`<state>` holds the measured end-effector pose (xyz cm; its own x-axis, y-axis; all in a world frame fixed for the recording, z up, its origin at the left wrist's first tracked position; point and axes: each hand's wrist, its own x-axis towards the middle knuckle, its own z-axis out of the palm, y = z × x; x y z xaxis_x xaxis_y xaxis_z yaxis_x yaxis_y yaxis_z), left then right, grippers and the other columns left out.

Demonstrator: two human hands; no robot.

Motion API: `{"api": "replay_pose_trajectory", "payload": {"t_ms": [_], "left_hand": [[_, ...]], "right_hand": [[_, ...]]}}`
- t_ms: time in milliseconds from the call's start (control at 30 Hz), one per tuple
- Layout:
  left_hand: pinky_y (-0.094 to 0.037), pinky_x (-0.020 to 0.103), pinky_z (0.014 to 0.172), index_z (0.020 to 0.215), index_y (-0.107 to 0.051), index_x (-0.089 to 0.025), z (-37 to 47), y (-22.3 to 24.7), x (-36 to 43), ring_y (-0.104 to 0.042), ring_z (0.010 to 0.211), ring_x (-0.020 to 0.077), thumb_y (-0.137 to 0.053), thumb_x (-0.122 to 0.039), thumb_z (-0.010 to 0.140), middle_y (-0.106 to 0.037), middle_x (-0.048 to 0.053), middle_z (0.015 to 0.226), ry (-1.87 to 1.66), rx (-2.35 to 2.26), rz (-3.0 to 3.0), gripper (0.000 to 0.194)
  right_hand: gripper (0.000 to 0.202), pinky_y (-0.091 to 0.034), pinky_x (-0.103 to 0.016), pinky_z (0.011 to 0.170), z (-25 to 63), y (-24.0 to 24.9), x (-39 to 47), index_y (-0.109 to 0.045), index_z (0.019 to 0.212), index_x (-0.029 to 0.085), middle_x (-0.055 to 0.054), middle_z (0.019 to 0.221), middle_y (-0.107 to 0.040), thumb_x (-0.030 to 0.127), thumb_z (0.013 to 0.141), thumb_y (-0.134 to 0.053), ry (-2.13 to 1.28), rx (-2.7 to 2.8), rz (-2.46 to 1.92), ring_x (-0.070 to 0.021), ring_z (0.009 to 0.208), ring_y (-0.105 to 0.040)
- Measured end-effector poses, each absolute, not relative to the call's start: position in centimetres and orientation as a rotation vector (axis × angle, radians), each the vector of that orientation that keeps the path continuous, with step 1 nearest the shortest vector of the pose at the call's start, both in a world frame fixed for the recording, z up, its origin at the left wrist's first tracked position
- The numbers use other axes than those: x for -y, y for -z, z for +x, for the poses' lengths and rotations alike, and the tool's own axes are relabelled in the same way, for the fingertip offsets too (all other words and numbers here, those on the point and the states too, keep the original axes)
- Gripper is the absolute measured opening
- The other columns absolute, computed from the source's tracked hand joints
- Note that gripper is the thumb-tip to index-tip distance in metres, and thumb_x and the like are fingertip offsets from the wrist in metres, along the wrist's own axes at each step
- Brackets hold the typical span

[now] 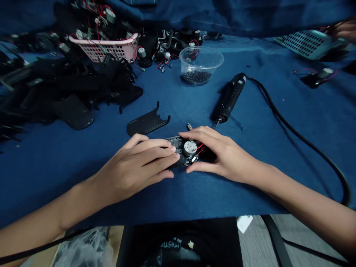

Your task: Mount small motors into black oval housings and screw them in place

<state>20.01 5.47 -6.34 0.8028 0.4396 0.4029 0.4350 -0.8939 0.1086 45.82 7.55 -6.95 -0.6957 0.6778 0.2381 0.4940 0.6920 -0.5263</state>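
A small black device housing point(182, 160) lies on the blue cloth, with a round silver motor point(190, 148) and red wires showing in it. My left hand point(139, 163) covers the housing's left part, its fingers close together on top. Around the right end, my right hand point(219, 152) grips the housing between the thumb at the near edge and the fingers at the far edge. Just beyond my hands are a black curved cover point(147, 122) with two prongs and an electric screwdriver point(230, 97), its tip pointing toward my right hand.
Black parts point(69, 85) are heaped at the left. Behind are a pink basket point(111, 47) of wired parts and a clear bowl point(201, 63) of small screws. A black cable point(300, 135) curves along the right. Another person's hand point(346, 29) is beside a teal basket point(308, 42).
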Motion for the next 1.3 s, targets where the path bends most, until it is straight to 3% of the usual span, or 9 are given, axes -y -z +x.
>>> {"api": "replay_pose_trajectory", "payload": {"t_ms": [200, 433, 700, 1300], "left_hand": [[-0.04, 0.037, 0.094, 0.125, -0.055, -0.016, 19.8, 6.4, -5.7, -0.051, 0.123, 0.0203, -0.049, -0.013, 0.095, -0.061, 0.006, 0.125, -0.608, -0.698, 3.018, 0.031], [-0.037, 0.039, 0.096, 0.131, -0.05, -0.022, 19.5, 6.3, -5.5, -0.045, 0.13, 0.0192, -0.036, -0.005, 0.096, -0.055, 0.003, 0.135, -0.546, -0.688, 2.992, 0.041], [-0.039, 0.037, 0.096, 0.13, -0.052, -0.023, 19.6, 6.3, -5.7, -0.047, 0.128, 0.0189, -0.039, -0.004, 0.093, -0.059, 0.002, 0.131, -0.569, -0.692, 2.927, 0.043], [-0.041, 0.04, 0.1, 0.132, -0.051, -0.022, 19.4, 6.6, -5.7, -0.046, 0.129, 0.0201, -0.043, -0.004, 0.092, -0.057, 0.005, 0.133, -0.591, -0.656, 2.89, 0.044]], "right_hand": [[0.071, -0.048, -0.038, 0.096, 45.5, 6.8, -7.5, -0.047, 0.13, 0.015, -0.012, 0.119, -0.058, 0.059, 0.076, -0.062, -0.571, 2.509, -0.934, -0.0239, 0.113, -0.055], [0.071, -0.046, -0.043, 0.097, 45.5, 7.2, -7.4, -0.046, 0.131, 0.016, -0.013, 0.121, -0.059, 0.058, 0.076, -0.062, -0.539, 2.49, -0.947, -0.0257, 0.115, -0.053], [0.068, -0.048, -0.037, 0.093, 46.1, 6.7, -8.2, -0.051, 0.132, 0.023, -0.006, 0.117, -0.063, 0.056, 0.074, -0.067, -0.833, 2.414, -0.927, -0.0213, 0.106, -0.059], [0.063, -0.05, -0.033, 0.085, 45.5, 5.1, -9.3, -0.061, 0.116, 0.018, -0.006, 0.108, -0.068, 0.058, 0.069, -0.07, -0.73, 2.533, -0.896, -0.0208, 0.096, -0.065]]}}
